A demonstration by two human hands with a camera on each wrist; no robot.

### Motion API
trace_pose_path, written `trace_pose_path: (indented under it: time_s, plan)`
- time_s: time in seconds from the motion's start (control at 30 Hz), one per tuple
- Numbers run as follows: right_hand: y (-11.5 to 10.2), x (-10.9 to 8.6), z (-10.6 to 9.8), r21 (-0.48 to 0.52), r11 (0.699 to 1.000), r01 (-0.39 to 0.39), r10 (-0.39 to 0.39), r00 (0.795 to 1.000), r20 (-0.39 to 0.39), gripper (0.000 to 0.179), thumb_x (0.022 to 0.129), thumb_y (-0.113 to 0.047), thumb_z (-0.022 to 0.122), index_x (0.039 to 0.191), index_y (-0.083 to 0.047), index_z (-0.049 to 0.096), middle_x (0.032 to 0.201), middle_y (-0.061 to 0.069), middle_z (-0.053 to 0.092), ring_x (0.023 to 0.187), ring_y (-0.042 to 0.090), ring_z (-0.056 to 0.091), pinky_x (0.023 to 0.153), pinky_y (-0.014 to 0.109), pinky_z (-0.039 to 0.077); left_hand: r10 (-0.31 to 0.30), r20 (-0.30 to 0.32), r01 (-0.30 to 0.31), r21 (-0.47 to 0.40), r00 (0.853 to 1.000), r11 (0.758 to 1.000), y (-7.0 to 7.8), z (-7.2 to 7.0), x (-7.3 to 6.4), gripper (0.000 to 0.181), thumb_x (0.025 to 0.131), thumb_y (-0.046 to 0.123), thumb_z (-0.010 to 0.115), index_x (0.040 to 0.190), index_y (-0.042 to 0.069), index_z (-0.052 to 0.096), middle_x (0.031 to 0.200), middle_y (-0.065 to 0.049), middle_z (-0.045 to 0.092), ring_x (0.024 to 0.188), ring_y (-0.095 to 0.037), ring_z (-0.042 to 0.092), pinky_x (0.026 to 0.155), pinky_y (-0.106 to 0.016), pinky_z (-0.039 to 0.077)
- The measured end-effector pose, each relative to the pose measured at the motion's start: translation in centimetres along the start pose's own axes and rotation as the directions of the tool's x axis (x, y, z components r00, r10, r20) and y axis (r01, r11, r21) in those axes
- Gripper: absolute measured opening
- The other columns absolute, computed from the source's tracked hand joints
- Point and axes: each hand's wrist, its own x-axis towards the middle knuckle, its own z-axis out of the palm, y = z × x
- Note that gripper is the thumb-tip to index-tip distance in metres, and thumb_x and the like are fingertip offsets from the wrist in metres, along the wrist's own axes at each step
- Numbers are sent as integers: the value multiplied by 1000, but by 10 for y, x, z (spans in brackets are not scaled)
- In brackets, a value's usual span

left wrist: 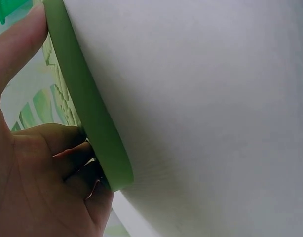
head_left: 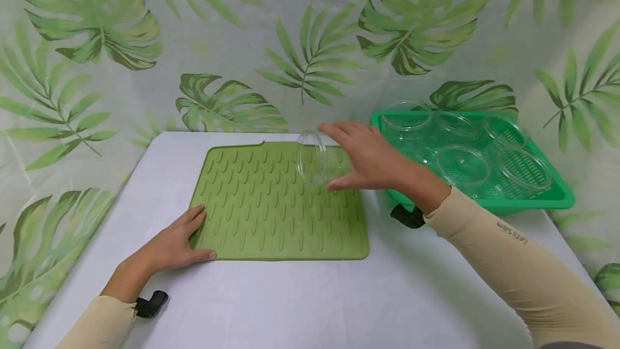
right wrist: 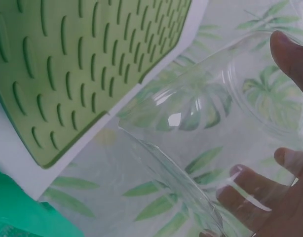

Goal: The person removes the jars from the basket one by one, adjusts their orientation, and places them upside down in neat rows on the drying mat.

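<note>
A green drying mat [head_left: 276,203] with raised ridges lies on the white table. My left hand [head_left: 176,241] rests at its near left corner, fingers along the left edge and thumb on the front edge; in the left wrist view the fingertips meet the mat's side [left wrist: 87,94]. Above the far right part of the mat, my right hand [head_left: 370,155] grips a clear bowl [head_left: 312,158], thumb and fingers spread across its body. The bowl is tipped on its side, its wide rim facing left. Through the clear wall [right wrist: 176,113], several fingers show in the right wrist view.
A green plastic basket [head_left: 557,201] stands at the table's right side, holding several clear bowls [head_left: 462,165] like the gripped one. Behind the table hangs a leaf-patterned cloth [head_left: 310,31]. White tabletop [head_left: 290,306] extends in front of the mat.
</note>
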Motion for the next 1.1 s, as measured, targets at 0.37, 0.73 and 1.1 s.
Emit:
trace_pose_path:
  time_s: [0.37,0.73,1.1]
  plan:
    - [-3,3,3,-12,1000,21,-21,1000,-14,110,69,-59,84,156,-21,29,156,11,40,143,36,37,110,65,33,-17,6,17,-12,1000,1000,1,0,-5,104,79,51,77,147,-14,33,158,-31,25,143,-53,27,110,-65,35]
    - [-7,3,0,-60,998,22,-23,999,-25,111,69,-61,83,157,-20,29,155,11,41,142,36,39,111,65,32,-29,11,28,22,1000,999,3,-5,0,105,76,52,80,147,-12,36,157,-31,29,142,-52,31,109,-64,38]
    - [-7,1,0,-96,995,16,-22,998,-58,109,68,-58,85,155,-19,31,152,11,44,138,37,42,110,66,30,33,-165,-29,27,986,999,31,-36,16,74,88,28,73,144,-9,42,152,-30,39,138,-51,39,108,-64,39]
